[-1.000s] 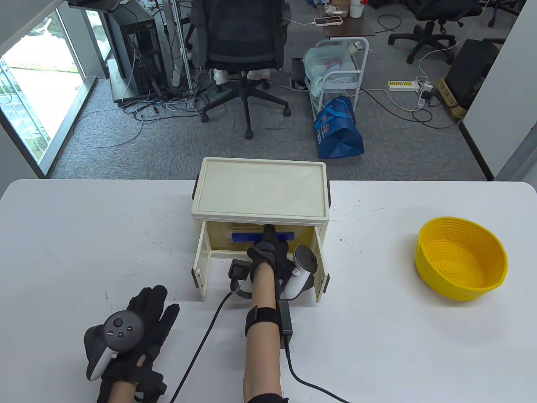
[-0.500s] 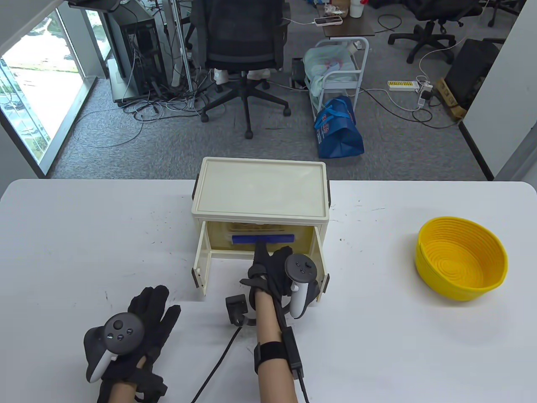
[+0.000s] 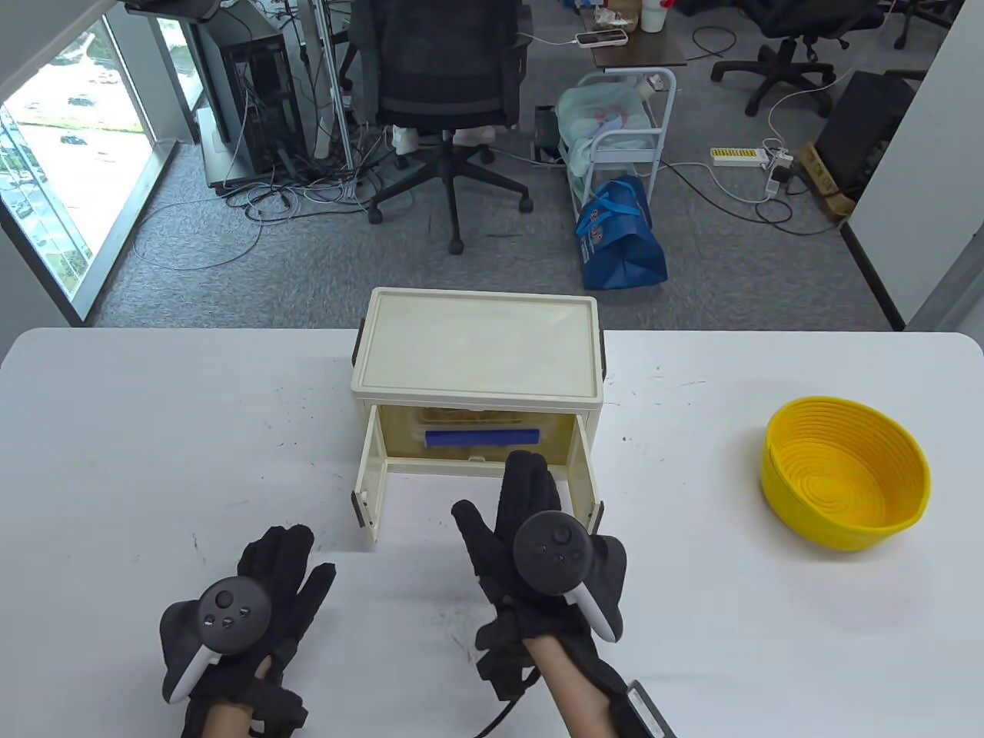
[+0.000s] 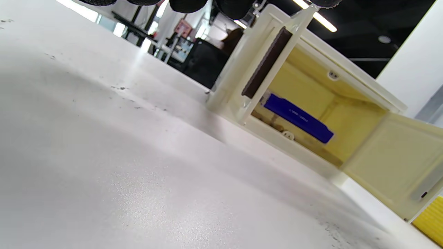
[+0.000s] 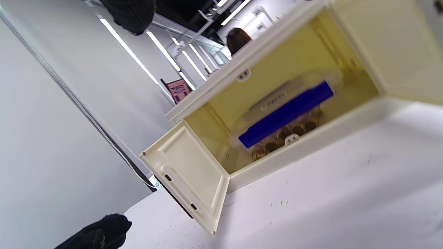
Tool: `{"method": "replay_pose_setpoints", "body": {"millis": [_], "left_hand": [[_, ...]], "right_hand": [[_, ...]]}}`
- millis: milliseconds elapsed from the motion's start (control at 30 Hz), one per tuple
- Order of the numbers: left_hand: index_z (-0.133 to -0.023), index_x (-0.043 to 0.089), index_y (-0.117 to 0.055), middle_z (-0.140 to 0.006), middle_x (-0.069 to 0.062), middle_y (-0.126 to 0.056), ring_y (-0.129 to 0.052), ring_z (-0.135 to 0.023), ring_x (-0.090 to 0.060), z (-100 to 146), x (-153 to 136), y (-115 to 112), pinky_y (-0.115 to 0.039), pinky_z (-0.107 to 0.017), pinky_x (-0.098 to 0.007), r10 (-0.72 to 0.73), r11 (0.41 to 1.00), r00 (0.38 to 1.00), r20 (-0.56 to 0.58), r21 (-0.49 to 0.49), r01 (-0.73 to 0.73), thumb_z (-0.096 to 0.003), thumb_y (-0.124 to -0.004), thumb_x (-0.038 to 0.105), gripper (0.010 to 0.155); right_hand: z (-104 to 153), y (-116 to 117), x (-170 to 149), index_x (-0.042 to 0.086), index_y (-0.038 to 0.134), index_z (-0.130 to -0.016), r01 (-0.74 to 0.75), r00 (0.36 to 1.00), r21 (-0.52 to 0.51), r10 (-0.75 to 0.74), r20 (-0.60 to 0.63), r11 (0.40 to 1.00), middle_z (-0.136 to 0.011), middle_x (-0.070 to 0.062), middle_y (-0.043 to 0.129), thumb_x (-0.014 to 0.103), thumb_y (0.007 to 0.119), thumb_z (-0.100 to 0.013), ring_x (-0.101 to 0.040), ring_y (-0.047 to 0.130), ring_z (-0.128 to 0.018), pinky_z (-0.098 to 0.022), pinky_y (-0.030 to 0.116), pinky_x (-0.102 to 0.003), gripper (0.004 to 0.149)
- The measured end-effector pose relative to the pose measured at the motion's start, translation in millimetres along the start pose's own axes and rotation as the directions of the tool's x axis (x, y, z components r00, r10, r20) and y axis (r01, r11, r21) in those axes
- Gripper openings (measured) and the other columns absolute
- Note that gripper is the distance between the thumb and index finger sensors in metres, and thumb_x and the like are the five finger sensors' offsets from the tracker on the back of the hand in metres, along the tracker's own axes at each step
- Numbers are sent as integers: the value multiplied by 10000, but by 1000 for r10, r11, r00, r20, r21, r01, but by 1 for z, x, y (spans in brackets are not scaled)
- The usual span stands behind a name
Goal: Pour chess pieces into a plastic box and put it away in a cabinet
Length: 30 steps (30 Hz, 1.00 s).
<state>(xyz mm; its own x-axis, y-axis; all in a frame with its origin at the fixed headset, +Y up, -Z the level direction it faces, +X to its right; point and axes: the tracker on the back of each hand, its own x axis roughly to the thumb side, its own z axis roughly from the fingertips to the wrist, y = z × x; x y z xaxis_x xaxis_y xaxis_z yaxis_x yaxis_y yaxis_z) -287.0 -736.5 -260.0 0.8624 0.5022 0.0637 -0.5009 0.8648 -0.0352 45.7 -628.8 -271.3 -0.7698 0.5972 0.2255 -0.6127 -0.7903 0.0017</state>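
Cabinet: a boxy cream plastic cabinet (image 3: 477, 350) with a flat, rimmed top stands at the middle of the table, toward its far edge. Both front doors are swung wide, the left door (image 3: 370, 483) and right door (image 3: 587, 492) standing out toward the person. The inner walls look yellowish and smooth.

Plastic box: a clear, low plastic box with a blue lid edge (image 3: 482, 438) sits inside the cabinet, well back on its floor. In the right wrist view the same box (image 5: 286, 113) shows as a long rectangle with rounded corners.

Chess pieces: round brown-gold discs (image 5: 281, 137) show through the box's clear wall; the picture is soft there, so they are probably the pieces, though their faces cannot be read.

Right hand: the right hand (image 3: 530, 553), in a black knit glove with a dark round tracker on its back, lies just in front of the cabinet opening. Its fingers are stretched and spread, grasping nothing, the tips reaching the sill between the doors.

Left hand: the left hand (image 3: 257, 600) rests flat on the table to the near left, fingers spread loose and empty, apart from the cabinet.

Table: a smooth white table (image 3: 154, 461), lightly speckled with dark marks.

Basket: a yellow ribbed bowl-shaped basket (image 3: 846, 480) stands far right, well apart from the cabinet.
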Motion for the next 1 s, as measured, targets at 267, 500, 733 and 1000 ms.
{"method": "replay_pose_setpoints", "body": {"millis": [267,500,733,1000], "left_hand": [[-1273,159,-400,-1293,-263,-366,-352,-1134,-572,2,6,-2,-480,-746,-738,-46,999,999,26,20,46,-672,-501,591,748],[-1279,179,-309,-1308,-231,-314,-325,-1154,-541,3,12,-7,-466,-771,-712,-96,995,994,43,22,95,-662,-494,618,780],[-1279,182,-277,-1315,-217,-305,-323,-1159,-537,-1,10,-15,-471,-776,-709,-106,994,994,26,-16,107,-650,-508,642,812],[-1277,188,-258,-1321,-189,-302,-326,-1175,-503,-8,5,-26,-473,-799,-677,-125,990,992,-9,-73,124,-644,-523,651,828]], "right_hand": [[41,-30,-28,158,256,-1173,-467,880,-124,474,30,876,-1220,-214,167,591,747,-553,-539,169,-1086,-714,268,-742,902],[47,-22,-114,108,153,-1157,-172,982,-43,168,-88,984,-1209,-223,114,605,755,-543,-544,129,-1080,-717,238,-742,993],[35,15,-159,92,115,-1145,-51,985,131,72,-159,990,-1199,-243,107,605,745,-554,-556,149,-1072,-717,268,-735,1005],[17,33,-164,89,13,-1117,-92,962,284,159,-222,954,-1184,-238,72,618,710,-577,-538,105,-1075,-732,244,-720,1028]]}}
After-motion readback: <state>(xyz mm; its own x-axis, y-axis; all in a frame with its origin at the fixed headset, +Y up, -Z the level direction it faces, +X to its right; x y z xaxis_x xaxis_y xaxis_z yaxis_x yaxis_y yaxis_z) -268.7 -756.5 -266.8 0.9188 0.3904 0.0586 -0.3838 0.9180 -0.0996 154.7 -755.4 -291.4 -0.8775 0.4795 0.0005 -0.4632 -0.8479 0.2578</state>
